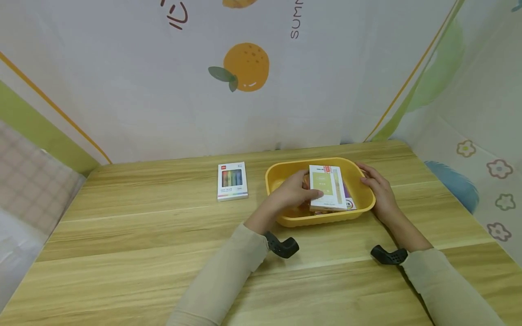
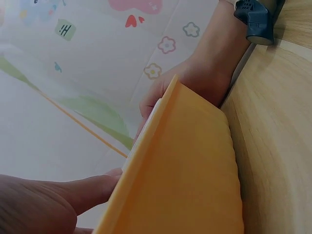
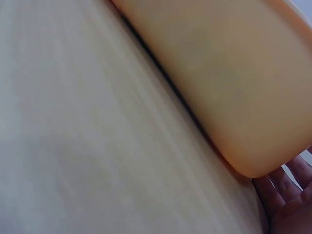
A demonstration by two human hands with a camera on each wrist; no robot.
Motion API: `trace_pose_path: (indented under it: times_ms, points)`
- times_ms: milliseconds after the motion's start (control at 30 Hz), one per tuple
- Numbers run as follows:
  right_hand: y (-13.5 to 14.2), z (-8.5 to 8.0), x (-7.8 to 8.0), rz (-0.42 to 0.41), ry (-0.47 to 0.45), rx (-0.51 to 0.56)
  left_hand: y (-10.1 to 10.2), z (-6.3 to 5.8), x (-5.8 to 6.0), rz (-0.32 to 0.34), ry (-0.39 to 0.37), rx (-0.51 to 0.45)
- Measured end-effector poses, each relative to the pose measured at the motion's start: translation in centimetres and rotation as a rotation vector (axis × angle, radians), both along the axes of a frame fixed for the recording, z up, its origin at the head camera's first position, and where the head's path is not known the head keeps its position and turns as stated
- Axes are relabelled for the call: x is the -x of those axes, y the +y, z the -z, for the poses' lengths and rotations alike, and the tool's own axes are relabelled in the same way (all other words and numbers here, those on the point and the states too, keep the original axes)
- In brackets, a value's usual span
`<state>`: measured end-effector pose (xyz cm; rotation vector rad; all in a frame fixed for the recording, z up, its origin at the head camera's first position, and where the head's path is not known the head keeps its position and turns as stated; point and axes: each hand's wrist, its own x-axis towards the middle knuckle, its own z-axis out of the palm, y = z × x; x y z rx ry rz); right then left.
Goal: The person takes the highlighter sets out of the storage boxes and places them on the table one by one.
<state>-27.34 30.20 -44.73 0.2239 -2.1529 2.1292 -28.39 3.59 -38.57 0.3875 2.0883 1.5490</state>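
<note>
My right hand (image 1: 379,192) grips the yellow plastic basket (image 1: 322,220) beneath my left hand (image 1: 292,191), which pinches the white-and-yellow carton (image 1: 328,181); firm bracing on the right should best prevent sliding.

"SUM…" on wall cloth (image 1: 163,99), "Hi" on green patch (image 2: 65,29), box labels (image 1: 322,183) illegible

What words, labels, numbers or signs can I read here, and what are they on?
"SUM", next letter cut off: wall cloth.
"Hi", apparently: the cloth's green patch.
Dark strokes on the cloth: cut off, unreadable.
White box in left hand: too small.
Crayon-like box: too small.
Purple-and-white packet: too small.
</note>
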Motion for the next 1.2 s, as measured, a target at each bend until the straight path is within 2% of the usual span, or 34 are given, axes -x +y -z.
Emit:
trace_pose_path:
  times_ms: [500, 933, 1200]
  points:
    - [0.04, -0.02, -0.02, -0.002, 0.001, -0.009, -0.19, -0.01, 0.09, 0.033, -0.010, -0.002]
    - [0.00, -0.01, -0.09, -0.016, 0.008, 0.017, -0.38, 0.00, 0.09, 0.050, 0.002, 0.068]
    - [0.01, -0.03, -0.04, -0.018, 0.014, 0.026, -0.37, 0.07, 0.13, 0.062, -0.014, 0.056]
